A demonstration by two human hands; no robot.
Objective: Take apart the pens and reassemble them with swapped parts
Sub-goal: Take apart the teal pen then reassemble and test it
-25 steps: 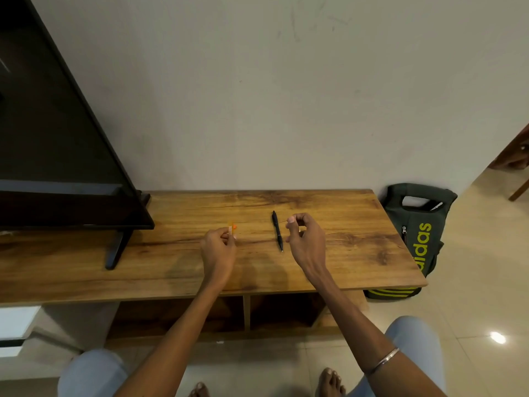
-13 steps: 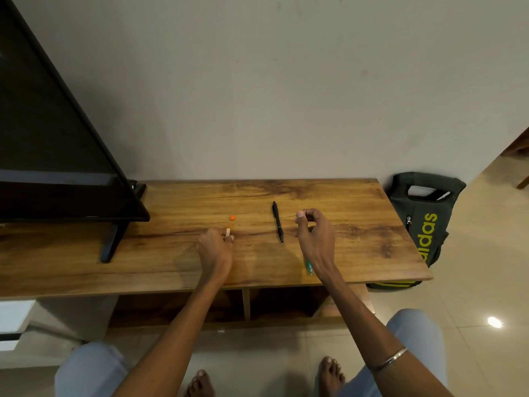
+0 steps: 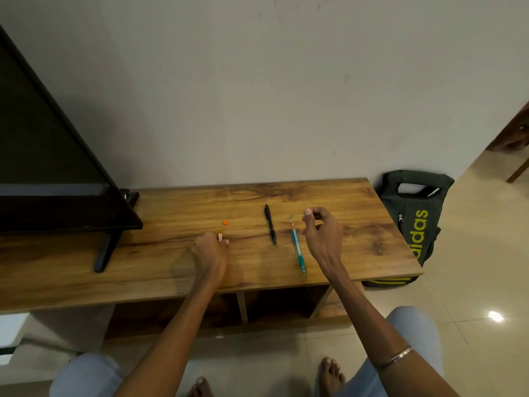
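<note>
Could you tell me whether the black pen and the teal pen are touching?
Apart: the head view shows bare wood between the black pen and the teal pen.

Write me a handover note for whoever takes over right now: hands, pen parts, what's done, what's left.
Left hand: rests on the wooden TV bench, fingers pinching a small whitish pen piece.
Right hand: raised above the bench, pinching a thin wire-like part with a green tip.
Small orange cap lies loose on the bench beyond the left hand.
Slim black pen lies whole, untouched, mid-bench.
Teal translucent pen barrel lies beside the right hand.
Done: disassembly started.
Left: open the black pen, swap parts, reassemble both.
</note>
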